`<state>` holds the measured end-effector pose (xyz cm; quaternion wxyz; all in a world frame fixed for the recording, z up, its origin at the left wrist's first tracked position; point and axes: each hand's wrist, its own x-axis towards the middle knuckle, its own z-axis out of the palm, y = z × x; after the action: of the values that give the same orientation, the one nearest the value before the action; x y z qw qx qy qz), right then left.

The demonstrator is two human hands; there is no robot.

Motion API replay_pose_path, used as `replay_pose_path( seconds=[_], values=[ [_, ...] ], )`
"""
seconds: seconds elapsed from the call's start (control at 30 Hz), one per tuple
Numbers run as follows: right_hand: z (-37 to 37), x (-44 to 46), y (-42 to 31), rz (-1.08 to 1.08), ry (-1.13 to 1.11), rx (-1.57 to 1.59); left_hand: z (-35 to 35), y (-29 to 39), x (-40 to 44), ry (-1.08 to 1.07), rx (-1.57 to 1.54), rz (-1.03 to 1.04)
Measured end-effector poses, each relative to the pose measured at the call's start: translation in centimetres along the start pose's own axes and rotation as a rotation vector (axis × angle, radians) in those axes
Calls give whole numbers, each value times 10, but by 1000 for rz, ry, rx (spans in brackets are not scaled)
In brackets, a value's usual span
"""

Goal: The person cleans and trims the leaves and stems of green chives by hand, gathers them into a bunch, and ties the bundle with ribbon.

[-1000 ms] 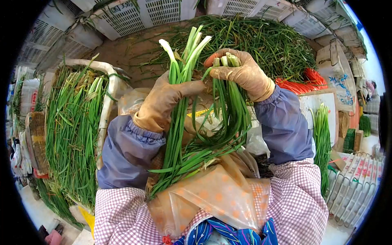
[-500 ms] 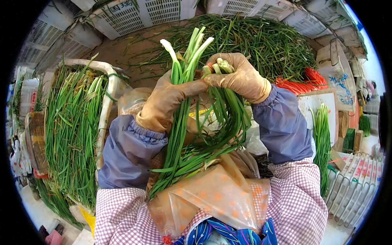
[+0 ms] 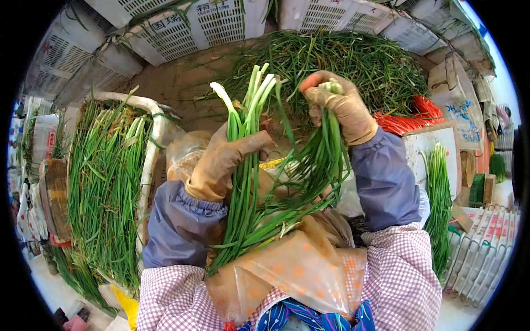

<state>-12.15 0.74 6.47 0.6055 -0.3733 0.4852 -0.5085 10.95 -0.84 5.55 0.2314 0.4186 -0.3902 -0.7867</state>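
My left hand [image 3: 229, 151], in a worn glove, is closed around a small bunch of garlic chives [image 3: 251, 118], pale stem ends up and green leaves hanging to my lap. Its thumb reaches across the front of the stalks. To the right and a little higher, my right hand [image 3: 345, 105], gloved too, grips a second bunch of garlic chives [image 3: 331, 138] just below its stem ends. The leaves of that bunch droop and curl in toward the first one. Under both lies a plastic apron [image 3: 287, 262] with orange spots.
A white-rimmed basket [image 3: 154, 140] heaped with long garlic chives stands on my left. Ahead lies a pile of loose green leaves [image 3: 342, 66], with white crates [image 3: 221, 25] behind. Red ties [image 3: 408, 118] and an upright chive bundle [image 3: 439, 204] are on my right.
My hands have moved apart: the right one went right with its bunch, while the left one still holds its stalks, slightly lower. The left thumb has come away from the right hand.
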Motion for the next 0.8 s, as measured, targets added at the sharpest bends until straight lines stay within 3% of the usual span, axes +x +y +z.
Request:
replay_pose_path(
  seconds=[0.13, 0.23, 0.33, 0.43, 0.47, 0.5, 0.63, 0.77, 0.8],
  values=[
    [27, 2, -5, 19, -22, 97, 13, 8, -16, 13, -93, -75],
    [36, 4, -8, 31, 41, -56, 11, 3, -20, 1, -204, -87],
    [24, 8, 6, -91, 213, -2, 13, 6, -24, 108, -331, -31],
    [26, -2, 4, 38, -16, 161, 8, 0, -22, 7, -221, -59],
    [34, 0, 10, 76, 8, 225, 10, -5, -20, -26, -227, -41],
    [35, 2, 14, 46, 62, 163, 14, -8, -19, -59, -233, -19],
    [31, -1, 17, -14, -66, 380, 14, -6, -23, -33, -402, 6],
    [17, 0, 18, -100, 119, 227, 3, -5, -22, -215, -466, 6],
    [5, 1, 21, -133, 131, 186, 12, 3, -28, -161, -543, 48]
  ],
)
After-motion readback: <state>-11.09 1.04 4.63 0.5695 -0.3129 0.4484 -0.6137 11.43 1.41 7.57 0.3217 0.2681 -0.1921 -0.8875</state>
